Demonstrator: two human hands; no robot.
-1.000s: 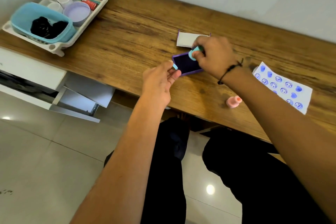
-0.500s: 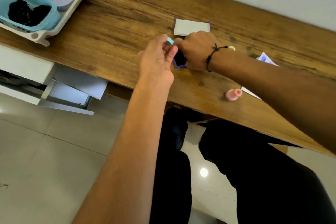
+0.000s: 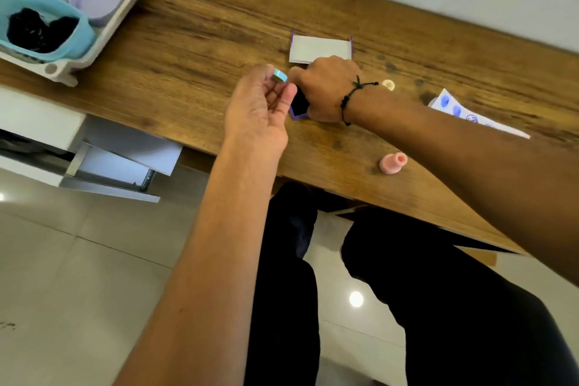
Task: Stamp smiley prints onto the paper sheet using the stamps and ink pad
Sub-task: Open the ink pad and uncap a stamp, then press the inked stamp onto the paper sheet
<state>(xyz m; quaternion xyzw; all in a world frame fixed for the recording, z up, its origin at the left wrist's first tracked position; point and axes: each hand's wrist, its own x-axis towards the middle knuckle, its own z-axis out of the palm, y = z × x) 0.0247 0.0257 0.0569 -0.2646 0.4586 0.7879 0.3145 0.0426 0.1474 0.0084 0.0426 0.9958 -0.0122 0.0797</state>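
Observation:
My left hand (image 3: pixel 261 103) pinches a small teal stamp cap (image 3: pixel 279 75) between thumb and fingertips, just left of the purple ink pad (image 3: pixel 297 106). My right hand (image 3: pixel 326 88), with a black cord bracelet on its wrist, is closed over the dark ink pad; the teal stamp that it held earlier is hidden under the fingers. The ink pad's lid (image 3: pixel 319 48) lies open just behind. The paper sheet (image 3: pixel 463 111) with blue smiley prints lies at the right, partly behind my right forearm. A pink stamp (image 3: pixel 393 162) lies on its side near the desk's front edge.
A white rack (image 3: pixel 103 37) at the back left holds a teal basket (image 3: pixel 47 22), a lilac lid and small jars. A small cream cap (image 3: pixel 388 84) lies behind my right wrist. An open white drawer (image 3: pixel 119 163) sticks out under the wooden desk (image 3: pixel 203 41). My legs are below.
My right hand has come down from above the ink pad onto it, covering the teal stamp. My left hand with the cap has moved up beside the pad. The camera has tilted.

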